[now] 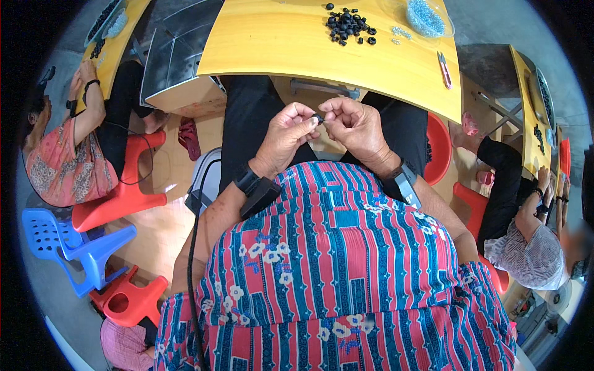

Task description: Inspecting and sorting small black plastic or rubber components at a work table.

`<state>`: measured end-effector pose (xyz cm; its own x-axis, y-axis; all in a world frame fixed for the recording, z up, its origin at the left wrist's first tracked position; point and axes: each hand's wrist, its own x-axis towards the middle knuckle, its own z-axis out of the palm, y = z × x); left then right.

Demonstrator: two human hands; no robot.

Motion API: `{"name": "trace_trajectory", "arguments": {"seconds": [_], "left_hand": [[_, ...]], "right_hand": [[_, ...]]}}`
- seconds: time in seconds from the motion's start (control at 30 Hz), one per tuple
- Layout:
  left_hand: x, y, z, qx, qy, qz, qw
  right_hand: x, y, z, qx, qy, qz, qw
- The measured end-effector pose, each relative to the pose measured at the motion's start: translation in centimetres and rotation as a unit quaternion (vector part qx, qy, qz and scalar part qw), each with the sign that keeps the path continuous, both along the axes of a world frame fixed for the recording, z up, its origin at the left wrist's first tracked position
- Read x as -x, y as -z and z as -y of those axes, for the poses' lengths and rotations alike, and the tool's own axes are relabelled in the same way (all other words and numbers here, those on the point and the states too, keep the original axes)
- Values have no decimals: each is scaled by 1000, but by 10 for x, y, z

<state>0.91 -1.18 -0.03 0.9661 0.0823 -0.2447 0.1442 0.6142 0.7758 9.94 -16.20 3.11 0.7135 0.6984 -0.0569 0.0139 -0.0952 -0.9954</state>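
Note:
Over my lap, just off the table's near edge, my left hand (288, 137) pinches a small black round part (318, 117) between thumb and forefinger. My right hand (357, 127) is closed in a pinch right beside it; whatever its fingertips hold is too small to make out. On the yellow table (272, 43) lies a loose pile of black ring-like and rounded parts (348, 26). To the right of the pile are several tiny clear pieces (401, 32) and a bowl of light-blue clear pieces (424, 18).
Pink-handled thread snips (445, 70) lie near the table's right edge. A red basin (439, 148) with black parts sits low at my right. People sit at tables on both sides. A blue chair (80, 241) and a red stool (133, 300) stand at left; a cable crosses my left arm.

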Motion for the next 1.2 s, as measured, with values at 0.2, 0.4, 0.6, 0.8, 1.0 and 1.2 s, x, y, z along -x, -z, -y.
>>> {"name": "trace_trajectory", "arguments": {"seconds": [0.2,0.4,0.6,0.8,1.0,1.2], "left_hand": [[0,-1,-1,-19,5,-1,1000],[0,0,-2,-28,-10,-4,1000],[-1,0,0,-24,-3,11,1000],[0,0,0,-22,-9,-4,1000],[-1,1,1,-20,-12,-20,1000],[-3,-4,3,-71,-13,-3,997]], "right_hand": [[0,-3,0,-2,-6,-30,1000],[-1,-5,0,5,-20,-43,999],[1,-1,-3,-39,-10,-27,999],[3,-2,-4,-20,6,19,1000],[2,-9,-5,18,-1,104,994],[4,-15,-4,36,-9,116,993]]}}
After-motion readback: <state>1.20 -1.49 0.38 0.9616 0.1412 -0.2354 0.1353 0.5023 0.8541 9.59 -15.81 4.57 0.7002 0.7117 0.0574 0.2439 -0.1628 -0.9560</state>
